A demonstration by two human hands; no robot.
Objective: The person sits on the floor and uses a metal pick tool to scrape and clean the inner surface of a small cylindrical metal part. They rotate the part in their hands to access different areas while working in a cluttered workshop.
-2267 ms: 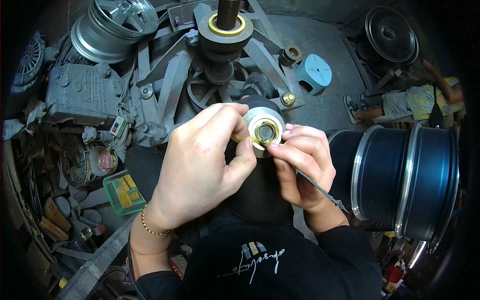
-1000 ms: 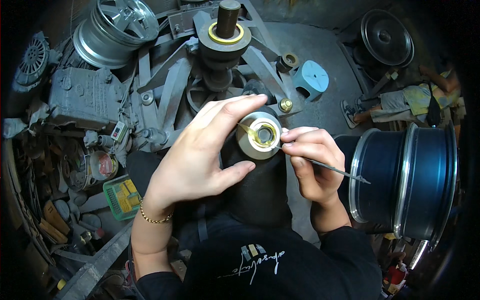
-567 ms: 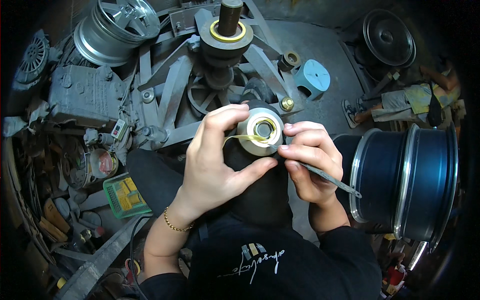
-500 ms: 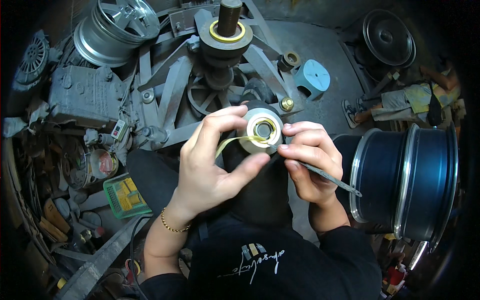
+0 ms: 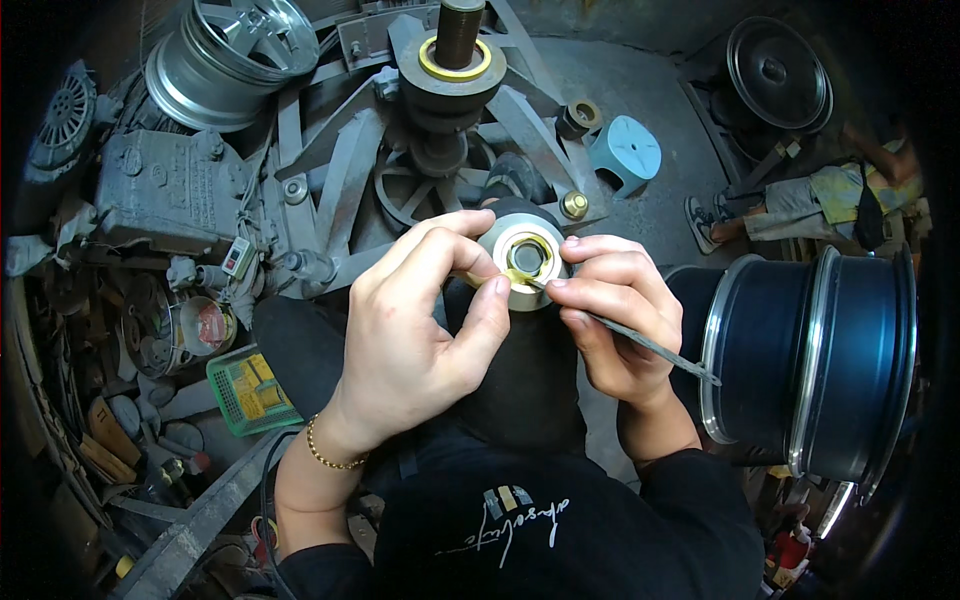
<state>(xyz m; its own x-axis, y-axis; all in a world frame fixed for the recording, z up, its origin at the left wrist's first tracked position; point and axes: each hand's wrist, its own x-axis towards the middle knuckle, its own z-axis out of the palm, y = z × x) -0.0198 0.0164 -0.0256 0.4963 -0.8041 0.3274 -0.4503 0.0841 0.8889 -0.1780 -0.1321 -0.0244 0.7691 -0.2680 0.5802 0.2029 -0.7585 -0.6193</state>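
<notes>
A round grey part with a pale inner ring (image 5: 522, 300) stands upright between my knees, its round opening facing up. Yellow tape (image 5: 518, 278) lines part of that opening. My left hand (image 5: 400, 335) is closed, thumb and forefinger pinching the tape's loose end at the ring's left edge. In my right hand (image 5: 630, 320) is a thin grey metal blade (image 5: 655, 349) with a hole in its outer end, gripped between thumb and fingers. Its inner tip reaches the lower right of the opening, close to the tape; whether it touches is too small to tell.
Ahead stands a heavy metal frame (image 5: 345, 180) with a threaded shaft (image 5: 458, 45). Wheel rims (image 5: 775, 350) lie at right; another rim (image 5: 230, 65) sits far left. A blue stool (image 5: 628, 155), a green basket (image 5: 235, 400) and a person (image 5: 800, 210) are nearby.
My left thumb and forefinger have closed on the yellow strip, which hung in a loose loop before. My right hand with the blade has shifted slightly left.
</notes>
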